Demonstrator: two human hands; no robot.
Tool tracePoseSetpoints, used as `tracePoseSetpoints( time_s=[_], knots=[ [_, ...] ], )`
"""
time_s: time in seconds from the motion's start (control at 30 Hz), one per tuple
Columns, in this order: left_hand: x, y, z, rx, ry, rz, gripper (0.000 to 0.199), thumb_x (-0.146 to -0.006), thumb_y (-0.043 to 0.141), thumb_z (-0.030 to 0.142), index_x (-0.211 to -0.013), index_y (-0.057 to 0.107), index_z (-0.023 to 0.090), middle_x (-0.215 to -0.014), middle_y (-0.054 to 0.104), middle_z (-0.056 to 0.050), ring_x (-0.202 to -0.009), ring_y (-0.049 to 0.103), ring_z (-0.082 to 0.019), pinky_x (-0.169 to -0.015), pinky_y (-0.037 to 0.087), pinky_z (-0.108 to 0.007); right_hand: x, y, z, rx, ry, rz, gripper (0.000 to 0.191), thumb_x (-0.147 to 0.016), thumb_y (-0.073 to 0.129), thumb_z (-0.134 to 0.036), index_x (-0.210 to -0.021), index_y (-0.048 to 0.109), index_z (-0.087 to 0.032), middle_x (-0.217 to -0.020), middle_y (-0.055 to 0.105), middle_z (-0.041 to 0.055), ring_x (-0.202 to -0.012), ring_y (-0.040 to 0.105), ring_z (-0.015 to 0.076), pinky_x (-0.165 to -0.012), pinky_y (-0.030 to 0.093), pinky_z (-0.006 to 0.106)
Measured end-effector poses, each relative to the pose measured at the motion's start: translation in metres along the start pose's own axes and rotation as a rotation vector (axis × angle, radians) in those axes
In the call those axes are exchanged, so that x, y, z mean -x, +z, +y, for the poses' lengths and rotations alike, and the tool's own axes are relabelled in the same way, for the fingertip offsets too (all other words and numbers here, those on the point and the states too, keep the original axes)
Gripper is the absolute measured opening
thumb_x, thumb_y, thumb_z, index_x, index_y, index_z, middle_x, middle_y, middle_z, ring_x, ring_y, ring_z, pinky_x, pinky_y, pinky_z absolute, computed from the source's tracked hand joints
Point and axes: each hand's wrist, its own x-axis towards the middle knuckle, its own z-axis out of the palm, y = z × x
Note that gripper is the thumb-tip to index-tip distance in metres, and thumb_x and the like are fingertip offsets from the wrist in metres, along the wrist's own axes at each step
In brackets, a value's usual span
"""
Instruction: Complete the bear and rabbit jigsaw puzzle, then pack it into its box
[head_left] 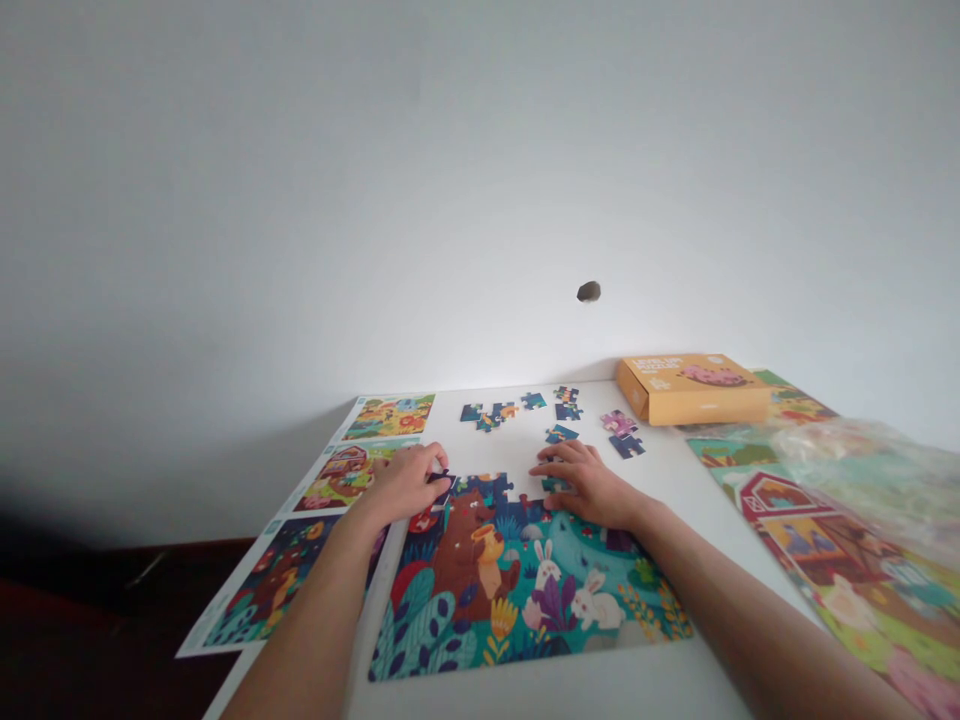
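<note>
Bare forearms (307,650) enter from the bottom edge and lean over a white table (600,680). At far left, a dark red surface (75,625) lies low beside the table, below a white wall (225,200) that fills the upper view and bears one small dark mark (589,291). Three printed picture sheets (270,580) run in a line along the table's left side. Just beside them, the left hand (401,483) is curled narrow, pinching a dark blue puzzle piece (442,487) at the gappy top edge of a jigsaw puzzle (480,590) showing a bear and white rabbits. Loose pieces (487,412) lie beyond it on the table. The right hand (581,485) is spread wider, its fingers nearly flat and resting on a teal piece (556,485) at the puzzle's top edge. Further right sit pink pieces (619,422), an orange cardboard box (694,392), a farm-scene poster (817,545) and a crumpled clear plastic bag (855,470) lying over it.
</note>
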Motion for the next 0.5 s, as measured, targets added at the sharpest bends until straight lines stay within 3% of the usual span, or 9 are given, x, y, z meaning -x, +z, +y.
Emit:
tracePoseSetpoints(
  time_s=[0.3,0.5],
  knots=[
    [-0.0014,0.0006,-0.0007,-0.014,-0.010,-0.018,0.026,-0.070,0.064,0.044,-0.083,0.061,0.022,-0.092,0.065,-0.006,-0.092,0.060,-0.026,-0.081,0.042,-0.035,-0.0005,-0.0001,0.0003,0.007,0.011,-0.007,0.039,-0.086,0.058,-0.048,-0.120,0.061,-0.031,-0.128,0.053,0.0079,-0.120,0.042,0.0292,-0.099,0.033,0.049],
    [0.0020,-0.0010,0.0005,-0.090,-0.027,-0.053,0.028,-0.073,0.058,0.048,-0.087,0.060,0.024,-0.098,0.063,-0.008,-0.099,0.056,-0.031,-0.087,0.038,-0.047,-0.0006,0.0009,0.0011,0.008,0.010,-0.001,0.038,-0.085,0.058,-0.048,-0.119,0.062,-0.031,-0.128,0.053,0.0076,-0.120,0.042,0.0295,-0.099,0.033,0.050]
  ],
)
